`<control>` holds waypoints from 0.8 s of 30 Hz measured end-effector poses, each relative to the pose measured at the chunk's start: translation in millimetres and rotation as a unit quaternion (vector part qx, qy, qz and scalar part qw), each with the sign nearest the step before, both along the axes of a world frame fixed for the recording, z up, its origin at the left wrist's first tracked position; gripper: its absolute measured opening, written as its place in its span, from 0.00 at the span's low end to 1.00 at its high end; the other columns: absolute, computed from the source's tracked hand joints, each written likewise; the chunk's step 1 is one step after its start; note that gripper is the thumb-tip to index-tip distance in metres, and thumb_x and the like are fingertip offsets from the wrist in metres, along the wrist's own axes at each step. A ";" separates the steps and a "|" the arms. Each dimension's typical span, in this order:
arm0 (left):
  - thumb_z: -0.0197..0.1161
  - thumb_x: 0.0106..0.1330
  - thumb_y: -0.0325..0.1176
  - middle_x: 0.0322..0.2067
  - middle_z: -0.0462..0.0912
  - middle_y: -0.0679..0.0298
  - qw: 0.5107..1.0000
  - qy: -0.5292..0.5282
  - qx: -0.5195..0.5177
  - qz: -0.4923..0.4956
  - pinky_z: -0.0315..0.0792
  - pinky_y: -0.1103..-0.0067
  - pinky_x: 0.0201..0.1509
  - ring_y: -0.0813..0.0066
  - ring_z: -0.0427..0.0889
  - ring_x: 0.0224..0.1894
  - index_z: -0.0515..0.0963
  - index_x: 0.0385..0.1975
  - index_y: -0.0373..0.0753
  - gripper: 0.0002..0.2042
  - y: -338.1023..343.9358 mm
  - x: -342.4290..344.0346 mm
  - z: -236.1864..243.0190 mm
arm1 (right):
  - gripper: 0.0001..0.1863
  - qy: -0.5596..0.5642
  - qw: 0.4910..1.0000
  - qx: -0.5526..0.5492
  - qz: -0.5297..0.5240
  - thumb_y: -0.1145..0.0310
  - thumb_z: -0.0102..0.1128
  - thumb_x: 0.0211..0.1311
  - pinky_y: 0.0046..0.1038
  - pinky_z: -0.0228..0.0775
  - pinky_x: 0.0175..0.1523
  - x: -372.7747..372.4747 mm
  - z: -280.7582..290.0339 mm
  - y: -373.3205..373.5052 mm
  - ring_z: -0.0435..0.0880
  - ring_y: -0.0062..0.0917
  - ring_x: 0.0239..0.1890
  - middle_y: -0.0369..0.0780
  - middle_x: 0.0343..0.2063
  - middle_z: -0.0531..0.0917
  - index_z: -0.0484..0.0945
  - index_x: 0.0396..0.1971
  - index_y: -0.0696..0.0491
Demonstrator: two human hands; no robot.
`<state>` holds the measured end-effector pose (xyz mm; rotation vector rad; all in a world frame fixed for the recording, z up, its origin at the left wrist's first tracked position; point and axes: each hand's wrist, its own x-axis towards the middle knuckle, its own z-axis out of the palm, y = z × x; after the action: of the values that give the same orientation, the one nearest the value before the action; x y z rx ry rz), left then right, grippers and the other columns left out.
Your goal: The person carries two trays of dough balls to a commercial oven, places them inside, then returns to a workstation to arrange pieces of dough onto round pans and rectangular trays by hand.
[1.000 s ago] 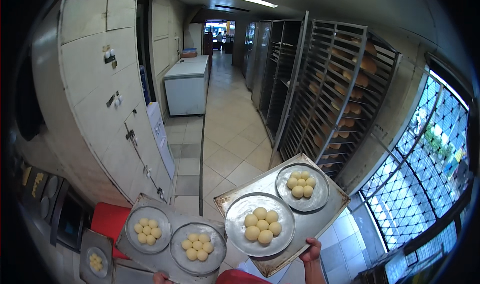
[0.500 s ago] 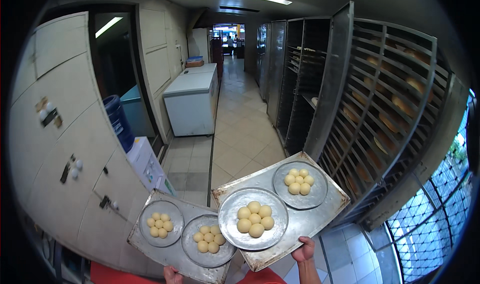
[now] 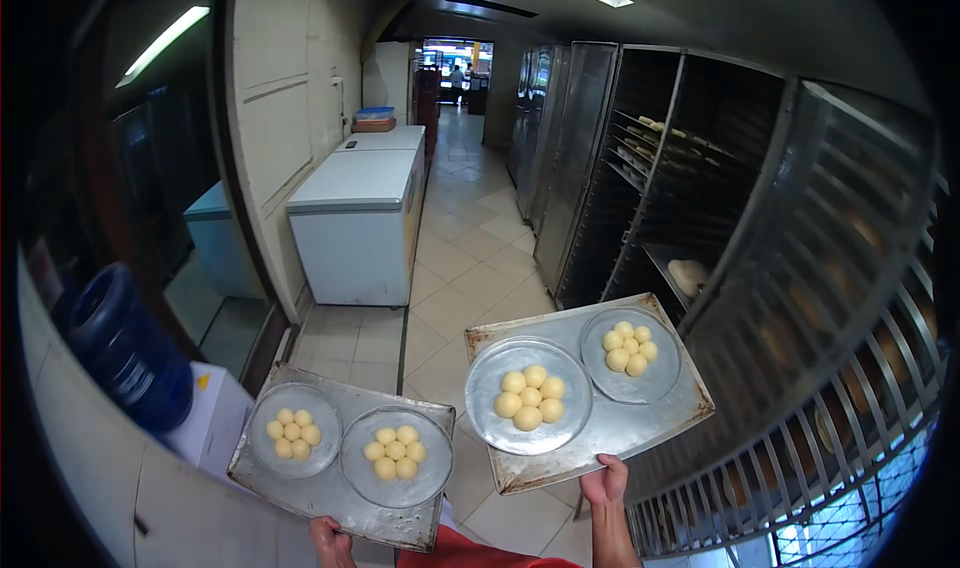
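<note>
My left hand (image 3: pixel 330 541) grips the near edge of a worn metal baking tray (image 3: pixel 312 494). Two round pans, a left one (image 3: pixel 260 452) and a right one (image 3: pixel 395 495), lie on it, each with a cluster of pale dough balls (image 3: pixel 395 452). My right hand (image 3: pixel 604 482) has hold of the near edge of a second tray (image 3: pixel 622 434), its thumb on top and its other fingers hidden beneath. That tray also bears two round pans, the larger-looking one (image 3: pixel 484 380) at the left and another (image 3: pixel 666 373) at the right, with clustered dough balls (image 3: pixel 531 398).
Ahead runs a tiled corridor (image 3: pixel 465 218), with people at its far end. A white chest freezer (image 3: pixel 350 248) and a blue-bottled water dispenser (image 3: pixel 130 348) stand left. On the right are a tall open cabinet (image 3: pixel 690 208) with dough on shelves and a slatted rack (image 3: pixel 800 438) holding bread.
I have advanced along the corridor: the freezer and cabinet look nearer, and the dispenser and slatted rack have shifted toward the rim. The trays have drawn slightly apart, still held.
</note>
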<state>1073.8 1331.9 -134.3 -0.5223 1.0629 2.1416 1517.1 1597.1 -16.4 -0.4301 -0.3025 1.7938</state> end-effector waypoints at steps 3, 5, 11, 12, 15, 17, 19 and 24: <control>0.47 0.32 0.21 0.27 0.74 0.59 0.999 0.031 -0.013 0.014 0.76 0.63 0.45 0.56 0.75 0.32 0.66 0.16 0.38 0.08 112.8 -42.0 -4.4 | 0.32 -0.004 0.999 0.020 -0.035 0.79 0.57 0.44 0.40 0.54 0.72 -25.8 0.7 92.2 0.71 0.39 0.61 0.45 0.55 0.77 0.68 0.57 0.62; 0.46 0.35 0.22 0.22 0.72 0.57 0.998 0.038 -0.041 0.026 0.75 0.66 0.43 0.60 0.72 0.28 0.58 0.05 0.42 0.07 187.0 -91.9 -7.5 | 0.32 0.012 0.998 -0.003 -0.067 0.79 0.57 0.44 0.41 0.53 0.72 -57.5 0.2 152.5 0.71 0.39 0.61 0.45 0.56 0.76 0.69 0.56 0.62; 0.47 0.35 0.23 0.15 0.64 0.63 0.992 0.097 -0.079 0.000 0.70 0.69 0.35 0.65 0.68 0.23 0.57 0.04 0.44 0.09 440.6 -157.9 44.7 | 0.30 0.059 0.987 -0.058 -0.140 0.81 0.54 0.47 0.43 0.55 0.71 -96.0 -22.0 339.1 0.72 0.39 0.61 0.44 0.56 0.76 0.69 0.56 0.60; 0.48 0.35 0.23 0.13 0.61 0.66 0.997 0.056 -0.058 0.022 0.65 0.73 0.29 0.70 0.65 0.20 0.57 0.05 0.44 0.08 477.5 -162.0 43.5 | 0.29 0.053 0.985 -0.061 -0.152 0.81 0.53 0.48 0.43 0.56 0.71 -99.4 -26.0 368.7 0.72 0.40 0.61 0.45 0.56 0.76 0.70 0.56 0.61; 0.48 0.35 0.23 0.13 0.59 0.67 0.993 0.093 -0.062 -0.027 0.66 0.72 0.32 0.71 0.64 0.20 0.56 0.06 0.45 0.09 580.2 -194.0 39.4 | 0.29 0.085 0.981 -0.062 -0.163 0.82 0.52 0.48 0.44 0.59 0.69 -117.4 -56.2 469.6 0.74 0.39 0.60 0.45 0.55 0.77 0.70 0.56 0.60; 0.47 0.34 0.23 0.13 0.58 0.68 0.996 0.080 -0.045 -0.020 0.63 0.74 0.32 0.72 0.60 0.19 0.55 0.06 0.45 0.09 663.0 -220.8 48.2 | 0.29 0.104 0.976 -0.054 -0.182 0.82 0.52 0.48 0.45 0.60 0.69 -142.7 -81.1 533.0 0.74 0.39 0.60 0.45 0.55 0.77 0.70 0.56 0.60; 0.47 0.34 0.23 0.13 0.58 0.67 0.993 0.093 -0.068 -0.033 0.62 0.74 0.32 0.72 0.59 0.19 0.55 0.06 0.45 0.09 734.3 -252.3 48.0 | 0.30 0.110 0.967 -0.073 -0.218 0.82 0.51 0.48 0.45 0.61 0.68 -163.9 -98.5 589.6 0.74 0.39 0.59 0.44 0.55 0.77 0.70 0.57 0.59; 0.48 0.36 0.24 0.15 0.58 0.67 0.986 0.123 -0.079 -0.079 0.62 0.76 0.32 0.72 0.59 0.22 0.55 0.07 0.44 0.09 897.5 -252.9 40.9 | 0.28 0.117 0.954 -0.075 -0.266 0.83 0.52 0.46 0.44 0.59 0.70 -174.9 -96.8 725.1 0.74 0.38 0.58 0.43 0.54 0.78 0.72 0.53 0.59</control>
<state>820.8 2229.4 -93.4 -0.2386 1.3723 2.0278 1342.2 2322.2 -113.2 -0.3593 0.1136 1.3201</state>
